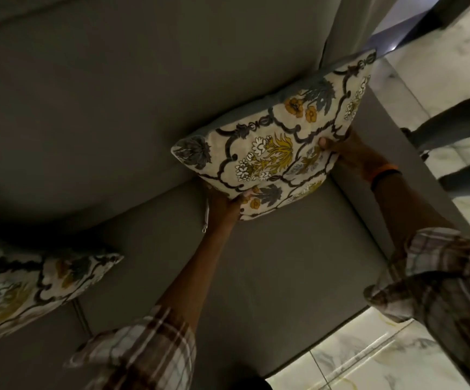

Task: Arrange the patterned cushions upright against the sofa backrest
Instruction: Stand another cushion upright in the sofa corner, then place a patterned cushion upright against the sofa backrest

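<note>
Grey sofa (pixel 270 263) on marble floor (pixel 368 358). Left hand (pixel 225 204) and right hand (pixel 351 153), each grip closed on floral cushion (pixel 278 147) against backrest (pixel 143 94).

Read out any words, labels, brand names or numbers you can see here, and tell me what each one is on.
None: no readable text in the head view.
The floral cushion held by the left hand and right hand shows only pattern.
The second floral cushion is blurred, no lettering visible.
The orange wristband, plaid sleeves and grey sofa carry no markings.
</note>
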A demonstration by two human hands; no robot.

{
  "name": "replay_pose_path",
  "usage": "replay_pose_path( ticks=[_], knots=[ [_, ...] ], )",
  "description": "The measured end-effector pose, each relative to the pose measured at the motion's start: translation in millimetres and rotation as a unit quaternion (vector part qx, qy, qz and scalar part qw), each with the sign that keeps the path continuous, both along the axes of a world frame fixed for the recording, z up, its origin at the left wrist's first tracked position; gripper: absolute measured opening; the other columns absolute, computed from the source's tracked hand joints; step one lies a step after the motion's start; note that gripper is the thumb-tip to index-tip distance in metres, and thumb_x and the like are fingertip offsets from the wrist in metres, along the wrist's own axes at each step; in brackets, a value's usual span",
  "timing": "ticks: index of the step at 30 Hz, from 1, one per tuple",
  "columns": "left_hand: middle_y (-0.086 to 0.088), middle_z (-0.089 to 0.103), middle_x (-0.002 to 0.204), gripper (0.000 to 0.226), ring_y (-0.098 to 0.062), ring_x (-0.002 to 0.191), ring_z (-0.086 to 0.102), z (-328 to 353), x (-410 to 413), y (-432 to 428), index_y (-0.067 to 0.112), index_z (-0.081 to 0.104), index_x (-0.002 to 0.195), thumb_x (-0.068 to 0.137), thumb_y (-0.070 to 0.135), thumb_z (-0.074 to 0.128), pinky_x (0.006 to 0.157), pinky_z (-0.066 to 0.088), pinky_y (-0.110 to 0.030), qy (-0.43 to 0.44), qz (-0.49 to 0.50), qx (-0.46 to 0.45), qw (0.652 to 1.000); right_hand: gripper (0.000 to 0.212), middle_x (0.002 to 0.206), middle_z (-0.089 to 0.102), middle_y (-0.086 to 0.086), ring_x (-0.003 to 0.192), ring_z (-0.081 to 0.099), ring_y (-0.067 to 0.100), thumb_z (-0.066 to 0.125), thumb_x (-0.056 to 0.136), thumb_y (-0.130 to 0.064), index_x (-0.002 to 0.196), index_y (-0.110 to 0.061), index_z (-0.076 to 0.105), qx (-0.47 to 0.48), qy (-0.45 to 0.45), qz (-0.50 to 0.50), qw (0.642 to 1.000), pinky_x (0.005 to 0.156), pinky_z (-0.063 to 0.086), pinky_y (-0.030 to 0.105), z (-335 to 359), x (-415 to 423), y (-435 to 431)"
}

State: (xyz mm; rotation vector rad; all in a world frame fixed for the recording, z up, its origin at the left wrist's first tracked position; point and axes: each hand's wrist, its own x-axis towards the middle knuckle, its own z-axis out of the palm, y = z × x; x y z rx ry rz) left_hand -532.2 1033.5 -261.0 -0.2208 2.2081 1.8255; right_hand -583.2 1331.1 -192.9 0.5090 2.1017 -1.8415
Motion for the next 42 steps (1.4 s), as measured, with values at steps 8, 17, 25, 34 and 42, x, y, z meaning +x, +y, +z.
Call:
replay_pose_path(
  ticks=[8, 17, 25, 34, 42],
  knots=[
    [-0.007, 0.028, 0.159, 0.128, -0.017, 0.144, 0.035, -15, 22, -33, 0.018, 0.018, 0.152, 0.054, 0.060, 0.088, 0.116, 0.040, -0.047, 0.001, -0.018, -0.009, 1.000, 0.087, 0.171, 0.031, 0.012, 0.153, 0.037, 0.022, 0.070, 0.098, -0.037, 0.166, -0.015, 0.021, 0.081, 0.005, -0.257, 0.963, 0.118, 0.044, 0.033, -56, 97, -70],
    [-0.016, 0.040, 0.150, 0.092, -0.038, 0.136, 0.040, -10, 136, -209, 0.016, 0.027, 0.150, 0.074, 0.066, 0.044, 0.107, 0.041, -0.059, 0.076, -0.207, -0.348, 0.911, 0.080, 0.164, 0.034, 0.008, 0.151, 0.036, 0.029, 0.070, 0.094, -0.046, 0.160, -0.019, 0.035, 0.252, -0.102, -0.100, 0.957, 0.124, 0.033, 0.049, -71, 214, -314],
    [-0.016, 0.045, 0.143, 0.076, -0.033, 0.133, 0.037, 7, 244, -446, 0.010, 0.041, 0.141, 0.077, 0.052, 0.043, 0.108, 0.030, -0.060, 0.139, -0.193, -0.471, 0.850, 0.092, 0.162, 0.037, 0.006, 0.151, 0.034, 0.027, 0.040, 0.083, -0.067, 0.160, -0.018, 0.035, 0.321, -0.065, 0.126, 0.937, 0.124, 0.029, 0.042, -55, 303, -570],
    [-0.022, 0.051, 0.140, 0.068, -0.042, 0.132, 0.047, 43, 376, -781, 0.015, 0.039, 0.139, 0.081, 0.051, 0.040, 0.106, 0.038, -0.068, 0.009, -0.058, -0.511, 0.858, 0.077, 0.168, 0.027, 0.010, 0.153, 0.034, 0.031, 0.067, 0.100, -0.037, 0.163, -0.017, 0.029, 0.181, -0.081, 0.136, 0.971, 0.121, 0.039, 0.047, -27, 422, -901],
    [-0.018, 0.019, 0.160, 0.104, -0.042, 0.143, 0.026, 19, 432, -985, 0.018, 0.011, 0.154, 0.079, 0.063, 0.066, 0.116, 0.028, -0.060, -0.235, 0.127, -0.302, 0.915, 0.100, 0.124, 0.072, 0.010, 0.104, 0.072, 0.027, 0.077, 0.075, -0.072, 0.149, -0.014, 0.044, 0.071, -0.269, -0.014, 0.960, 0.098, 0.057, 0.048, -68, 476, -1029]
  ],
)
